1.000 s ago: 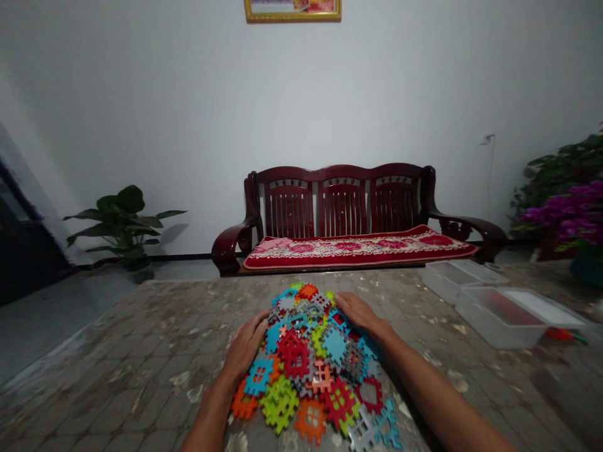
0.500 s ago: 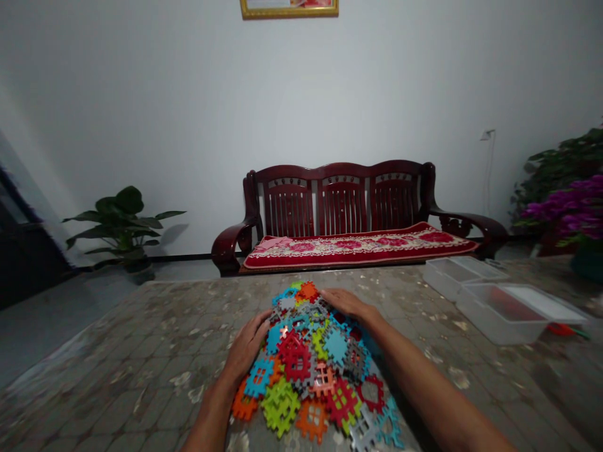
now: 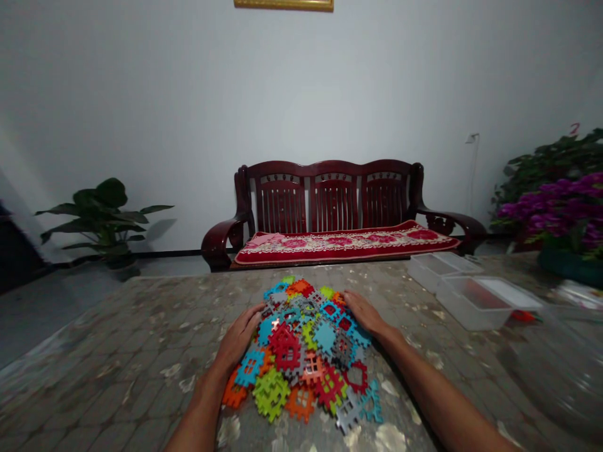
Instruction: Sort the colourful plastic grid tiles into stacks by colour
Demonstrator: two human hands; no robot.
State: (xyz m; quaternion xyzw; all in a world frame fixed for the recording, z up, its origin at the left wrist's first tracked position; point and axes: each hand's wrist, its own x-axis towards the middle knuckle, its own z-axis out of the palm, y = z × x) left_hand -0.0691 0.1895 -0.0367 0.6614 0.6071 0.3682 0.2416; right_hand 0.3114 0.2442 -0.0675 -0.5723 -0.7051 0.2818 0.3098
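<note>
Both hands are open and flat, clamped on nothing. The left hand (image 3: 240, 336) and right hand (image 3: 362, 312) press the flanks of the tile pile (image 3: 306, 358) on the mottled table (image 3: 117, 364). Within 1 second the right hand slid off the pile's top, so the heap is now cupped from both sides. The tiles are flat, notched, glossy plastic. Beyond them sit 2 clear tubs (image 3: 485, 304).

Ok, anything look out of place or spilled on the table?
Nothing spilled or damaged. The plastic tiles lie in a jumbled heap between the left hand and right hand; the clear boxes sit level.
</note>
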